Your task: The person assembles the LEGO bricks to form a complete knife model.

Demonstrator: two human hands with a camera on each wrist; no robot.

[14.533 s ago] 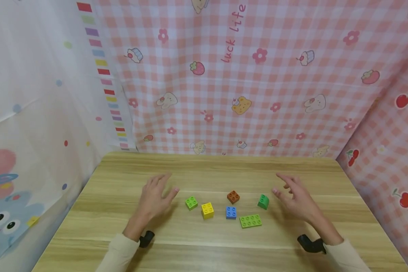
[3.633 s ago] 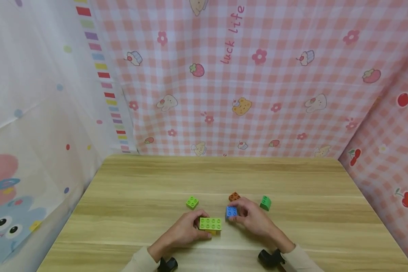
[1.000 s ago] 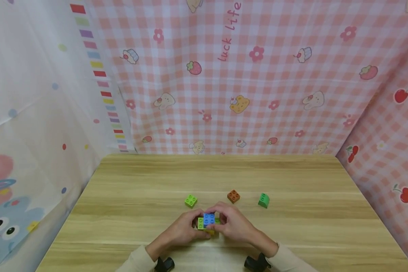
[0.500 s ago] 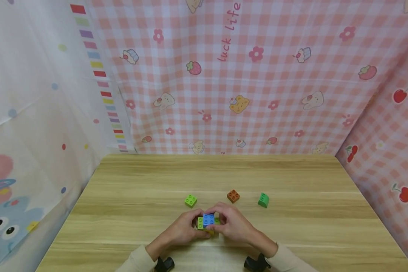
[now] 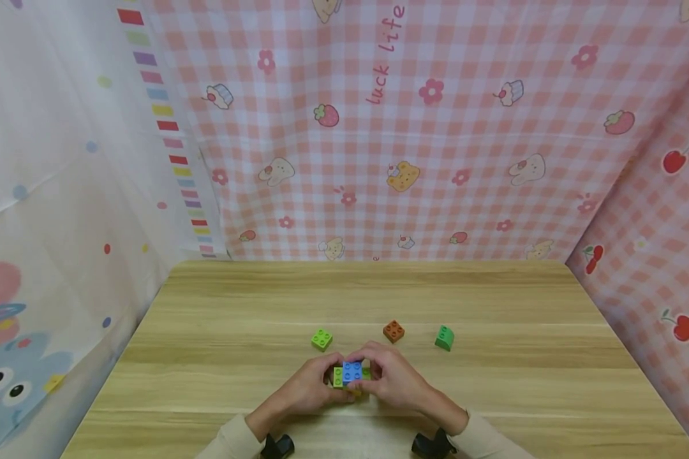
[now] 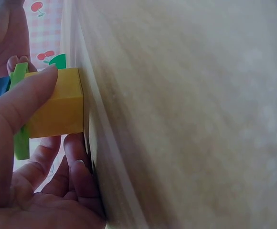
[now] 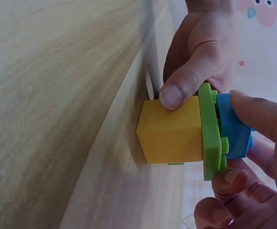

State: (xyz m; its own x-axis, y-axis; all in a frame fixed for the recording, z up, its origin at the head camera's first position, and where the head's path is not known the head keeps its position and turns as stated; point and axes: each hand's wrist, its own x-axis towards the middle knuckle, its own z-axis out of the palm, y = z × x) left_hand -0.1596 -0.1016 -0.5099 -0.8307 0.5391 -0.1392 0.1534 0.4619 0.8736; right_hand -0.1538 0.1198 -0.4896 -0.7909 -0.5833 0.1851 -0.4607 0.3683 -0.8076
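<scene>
In front of me stands a small stack: a yellow brick (image 7: 171, 133) at the bottom, a flat lime-green eight-stud brick (image 7: 209, 133) on it, and a blue four-stud brick (image 5: 352, 370) at the top. My left hand (image 5: 312, 385) grips the yellow brick, its thumb (image 6: 36, 93) along one side. With thumb and fingers my right hand (image 5: 400, 377) pinches the blue brick over the middle of the green one. Seen from the right wrist, the blue brick sits slightly tilted against the green studs. Fingers partly hide the stack in the head view.
Behind the hands lie a lime-green four-stud brick (image 5: 322, 340), a brown four-stud brick (image 5: 393, 331) and a dark green curved-top brick (image 5: 444, 338). The wooden table (image 5: 218, 306) meets a pink checked cloth (image 5: 402, 134) at the back. Cloths also hang at both sides.
Since the earliest frame, the flat green brick has gone onto the yellow one. My right hand has brought the blue brick from the table onto the green one. Over the last second both hands hardly move.
</scene>
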